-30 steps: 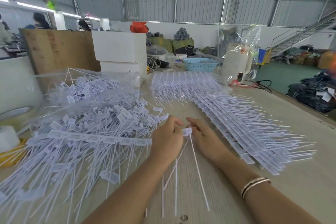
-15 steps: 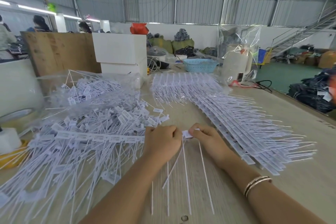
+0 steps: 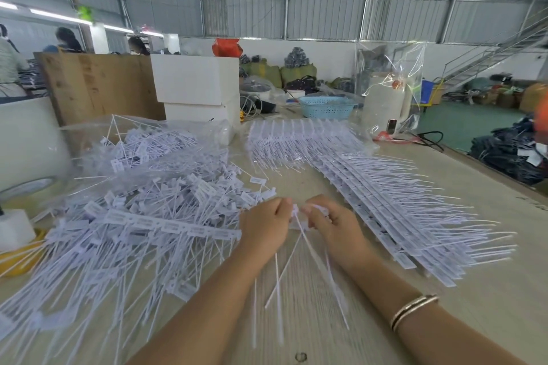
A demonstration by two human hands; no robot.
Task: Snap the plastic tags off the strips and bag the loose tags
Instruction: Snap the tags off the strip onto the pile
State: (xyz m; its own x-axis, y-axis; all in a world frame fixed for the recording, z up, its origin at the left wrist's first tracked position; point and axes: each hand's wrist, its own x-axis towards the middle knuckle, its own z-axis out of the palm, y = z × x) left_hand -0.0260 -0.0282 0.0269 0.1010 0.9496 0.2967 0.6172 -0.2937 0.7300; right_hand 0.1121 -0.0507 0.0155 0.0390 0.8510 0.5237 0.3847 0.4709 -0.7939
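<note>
— Tags (image 3: 299, 234), where are they sitting?
— Both hands are pinching a few between them, thin tails trailing toward the viewer; left hand (image 3: 264, 224) and right hand (image 3: 333, 227) are each keeping a clamped grip.
— And around that grip?
— Loose pile (image 3: 133, 216) lying left, strips (image 3: 394, 210) lying right, a clear bag (image 3: 142, 142) sitting beyond on the table (image 3: 489, 290).
</note>
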